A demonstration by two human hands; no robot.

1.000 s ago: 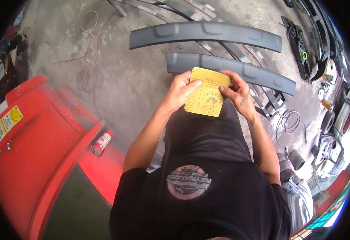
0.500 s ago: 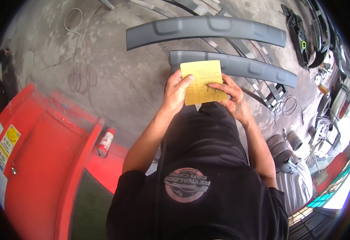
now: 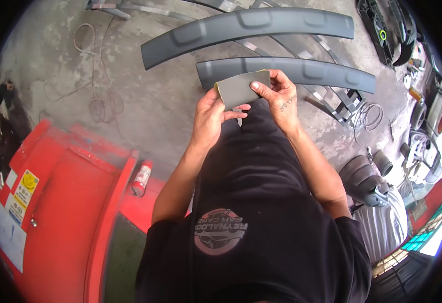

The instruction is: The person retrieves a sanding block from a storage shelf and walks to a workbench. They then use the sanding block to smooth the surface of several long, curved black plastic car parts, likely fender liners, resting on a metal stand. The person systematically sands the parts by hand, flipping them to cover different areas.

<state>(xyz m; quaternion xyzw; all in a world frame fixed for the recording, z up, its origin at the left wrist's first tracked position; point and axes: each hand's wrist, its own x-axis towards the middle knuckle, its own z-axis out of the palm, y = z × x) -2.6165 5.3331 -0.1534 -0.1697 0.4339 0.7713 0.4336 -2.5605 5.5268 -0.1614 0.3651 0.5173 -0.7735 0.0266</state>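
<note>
A sheet of sandpaper (image 3: pixel 240 91), folded, is held up in front of my body between both hands, its plain dark-grey face toward me and a thin yellow edge showing. My left hand (image 3: pixel 210 117) grips its left end, some fingers curled at the lower edge. At the right end, my right hand (image 3: pixel 283 102) pinches it, thumb lying on the grey face and fingers behind. Just beyond the sheet lies the nearer grey curved bumper trim (image 3: pixel 327 73), partly covered by my hands. A second, longer grey trim piece (image 3: pixel 221 30) lies farther off.
Both trims rest on a metal frame stand (image 3: pixel 344 103). To the left stand a red cabinet (image 3: pixel 74 202) and a small fire extinguisher (image 3: pixel 142 178). A cable (image 3: pixel 96 65) trails over the concrete floor (image 3: pixel 145 111). Black car parts (image 3: pixel 377 35) and a grey machine (image 3: pixel 362 179) are at right.
The sandpaper has turned from its yellow printed backing to its grey face and now looks wider and shorter. Both hands have shifted their hold, slightly to the left.
</note>
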